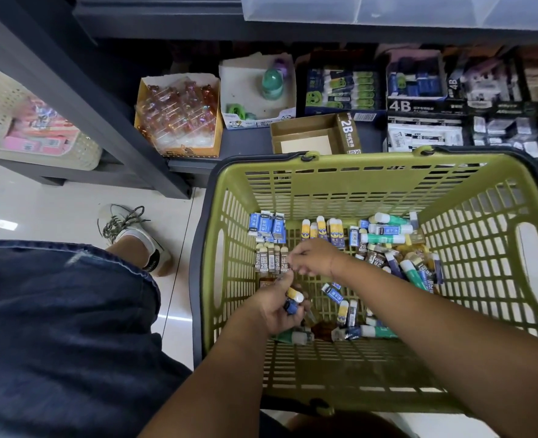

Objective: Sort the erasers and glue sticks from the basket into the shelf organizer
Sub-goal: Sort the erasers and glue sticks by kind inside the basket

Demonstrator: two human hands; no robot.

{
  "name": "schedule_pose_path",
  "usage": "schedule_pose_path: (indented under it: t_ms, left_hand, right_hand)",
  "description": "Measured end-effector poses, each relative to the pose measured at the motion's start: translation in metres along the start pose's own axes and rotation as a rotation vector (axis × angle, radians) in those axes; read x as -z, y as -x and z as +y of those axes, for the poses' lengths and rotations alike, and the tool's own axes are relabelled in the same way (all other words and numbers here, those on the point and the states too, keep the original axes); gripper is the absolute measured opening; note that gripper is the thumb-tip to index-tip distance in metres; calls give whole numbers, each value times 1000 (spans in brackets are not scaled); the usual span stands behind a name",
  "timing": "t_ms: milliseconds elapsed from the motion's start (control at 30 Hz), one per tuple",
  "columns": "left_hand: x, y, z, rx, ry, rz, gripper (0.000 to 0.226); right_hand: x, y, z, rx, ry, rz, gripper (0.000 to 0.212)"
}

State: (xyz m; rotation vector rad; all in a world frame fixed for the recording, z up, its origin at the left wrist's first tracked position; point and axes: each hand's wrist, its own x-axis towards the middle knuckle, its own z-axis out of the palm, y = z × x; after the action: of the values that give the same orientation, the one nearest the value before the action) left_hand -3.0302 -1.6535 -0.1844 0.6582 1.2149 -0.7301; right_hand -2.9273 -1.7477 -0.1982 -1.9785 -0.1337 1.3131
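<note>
In the green slotted plastic basket (387, 184), the grip of the left hand (277, 306) is clamped on a few paper-sleeved erasers (293, 300) near the middle. The right hand (313, 257) curls its fingers at a row of brown-sleeved erasers (269, 259) by the left wall; whether that grip holds one I cannot tell. Smooth cylindrical glue sticks (387, 238) lie in the far right corner.

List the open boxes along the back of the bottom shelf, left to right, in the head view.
Orange box of clear amber bear figures → white box with a green dispenser → blue box of green-faced packs → black 4B box.
</note>
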Motion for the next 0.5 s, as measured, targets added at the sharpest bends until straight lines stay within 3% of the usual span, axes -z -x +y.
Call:
schedule_pose_path:
  t_ms: [167,367,500]
  left_hand:
    - [-4,-3,0,-41,9,-4,53]
    - [-10,1,2,-53,28,-47,48]
    - [-8,1,3,-50,90,-76,29]
  right_hand:
    - [7,28,20,8,137,-172,16]
    - [-1,30,25,40,131,-68,18]
    - [23,29,14,20,-82,-29,10]
